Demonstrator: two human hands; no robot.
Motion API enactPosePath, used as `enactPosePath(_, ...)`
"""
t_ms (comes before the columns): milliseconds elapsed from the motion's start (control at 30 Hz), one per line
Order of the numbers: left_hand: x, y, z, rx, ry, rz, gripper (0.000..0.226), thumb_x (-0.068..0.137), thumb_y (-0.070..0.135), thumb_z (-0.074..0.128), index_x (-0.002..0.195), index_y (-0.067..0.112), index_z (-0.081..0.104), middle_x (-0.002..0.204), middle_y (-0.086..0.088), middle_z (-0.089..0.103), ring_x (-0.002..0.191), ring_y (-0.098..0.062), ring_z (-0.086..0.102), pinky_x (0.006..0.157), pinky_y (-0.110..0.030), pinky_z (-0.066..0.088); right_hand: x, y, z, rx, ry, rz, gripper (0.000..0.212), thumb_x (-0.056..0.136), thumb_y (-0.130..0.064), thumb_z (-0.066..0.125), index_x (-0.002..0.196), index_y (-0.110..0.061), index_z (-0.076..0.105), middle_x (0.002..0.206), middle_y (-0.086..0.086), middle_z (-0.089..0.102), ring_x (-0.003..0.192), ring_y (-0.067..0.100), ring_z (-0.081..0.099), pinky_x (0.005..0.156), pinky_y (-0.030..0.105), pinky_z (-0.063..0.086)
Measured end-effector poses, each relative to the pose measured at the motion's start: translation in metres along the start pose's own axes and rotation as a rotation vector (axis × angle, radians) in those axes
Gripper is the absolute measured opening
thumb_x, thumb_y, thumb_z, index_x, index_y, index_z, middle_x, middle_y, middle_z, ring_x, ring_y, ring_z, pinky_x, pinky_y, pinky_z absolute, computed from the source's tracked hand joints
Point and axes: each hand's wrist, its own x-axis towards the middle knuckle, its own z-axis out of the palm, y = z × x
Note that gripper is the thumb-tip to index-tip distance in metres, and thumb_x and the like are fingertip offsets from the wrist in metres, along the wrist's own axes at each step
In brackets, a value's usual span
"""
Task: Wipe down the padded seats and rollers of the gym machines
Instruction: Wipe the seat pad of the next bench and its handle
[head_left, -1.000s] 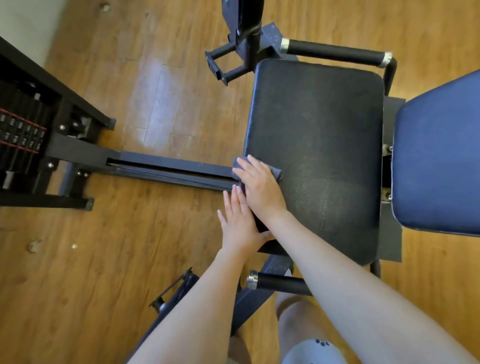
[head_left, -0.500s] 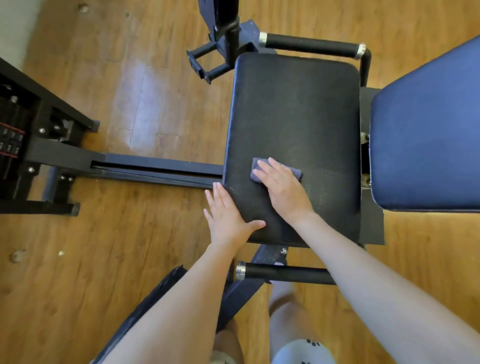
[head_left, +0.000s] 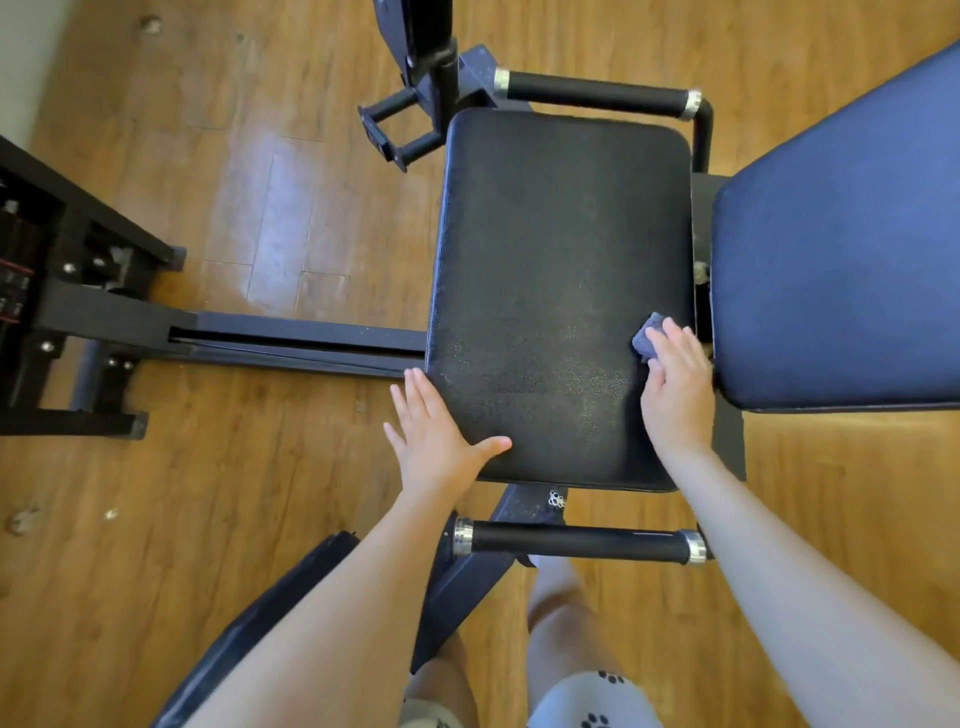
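Right hand (head_left: 675, 384), fingers flat, presses cloth (head_left: 647, 338) to seat pad (head_left: 561, 291) centre-right; left hand (head_left: 436, 441), fingers spread, braces pad's lower-left edge.

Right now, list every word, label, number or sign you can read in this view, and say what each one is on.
No readable text anywhere.
Weight stack: red and white marks, too small and blurred to read.
Frame below the black seat pad: a small white emblem, a pattern rather than letters.
Shorts: paw-print pictures, no words.
Blue back pad and cloth: no markings visible.
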Motion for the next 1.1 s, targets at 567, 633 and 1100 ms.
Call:
enactPosePath(567, -0.043, -0.019, 0.03, -0.157, 0.14, -0.003, 0.119, 0.075, 0.051, 0.072, 0.149, 0.012, -0.013, 0.159, 0.0, -0.009, 0.145, -0.015, -0.012, 0.114, -0.039, -0.008, -0.012, -0.126, 0.039, 0.112, -0.245, -0.291, 0.043, 0.089, 0.012, 0.038, 0.127, -0.001, 0.053, 0.14, 0.013, 0.045, 0.135, 0.031, 0.033, 0.109, 0.03, 0.02)
enactPosePath(633, -0.043, -0.017, 0.03, -0.16, 0.145, -0.01, 0.119, 0.074, 0.05, 0.073, 0.149, 0.011, -0.011, 0.159, -0.001, -0.007, 0.145, -0.015, -0.012, 0.114, -0.039, -0.007, -0.006, -0.152, 0.061, 0.118, -0.315, -0.341, 0.043, 0.088, 0.013, 0.038, 0.124, 0.0, 0.055, 0.139, 0.014, 0.046, 0.134, 0.032, 0.033, 0.107, 0.039, 0.025)
enactPosePath(1100, -0.041, -0.021, 0.031, -0.192, 0.149, -0.003, 0.115, 0.074, 0.046, 0.074, 0.15, 0.01, -0.004, 0.159, -0.001, -0.001, 0.145, -0.013, -0.01, 0.116, -0.037, -0.004, -0.064, -0.104, 0.049, -0.015, -0.288, -0.629, 0.038, 0.085, -0.005, 0.038, 0.113, -0.006, 0.064, 0.124, 0.011, 0.061, 0.118, 0.031, 0.053, 0.094, 0.041, 0.046)
